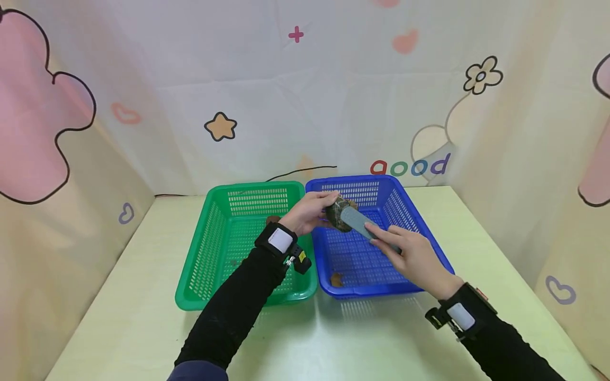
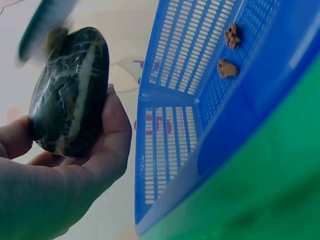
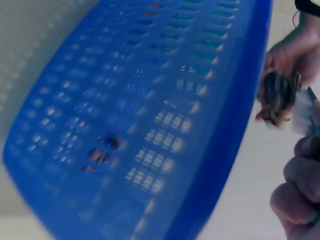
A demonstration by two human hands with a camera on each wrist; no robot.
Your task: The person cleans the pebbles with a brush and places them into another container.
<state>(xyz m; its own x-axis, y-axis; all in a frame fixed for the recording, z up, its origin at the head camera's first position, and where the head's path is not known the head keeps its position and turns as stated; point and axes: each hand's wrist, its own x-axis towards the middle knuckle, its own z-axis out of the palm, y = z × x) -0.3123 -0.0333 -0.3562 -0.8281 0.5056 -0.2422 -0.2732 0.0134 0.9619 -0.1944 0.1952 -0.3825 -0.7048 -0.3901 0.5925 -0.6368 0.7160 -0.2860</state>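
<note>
My left hand [image 1: 308, 212] grips a dark, smooth stone [image 2: 70, 95] with pale veins, raised over the inner rims of the two baskets. Brown matter [image 2: 55, 39] clings to the stone's far end. In my right hand [image 1: 419, 259] is a grey-green brush [image 1: 360, 223], pinched along its handle between thumb and fingers. Its white bristles [image 3: 302, 112] face the stone; the right wrist view shows them close to it, but whether they touch I cannot tell. The brush head is blurred in the left wrist view.
Below the hands stand a green basket [image 1: 190, 264] on the left and a blue basket [image 1: 381, 290] on the right, side by side. Brown lumps [image 2: 227, 69] lie in the blue one. A brown piece [image 1: 272, 219] shows in the green one. A pale table [image 1: 133, 317] meets a printed curtain [image 1: 267, 63].
</note>
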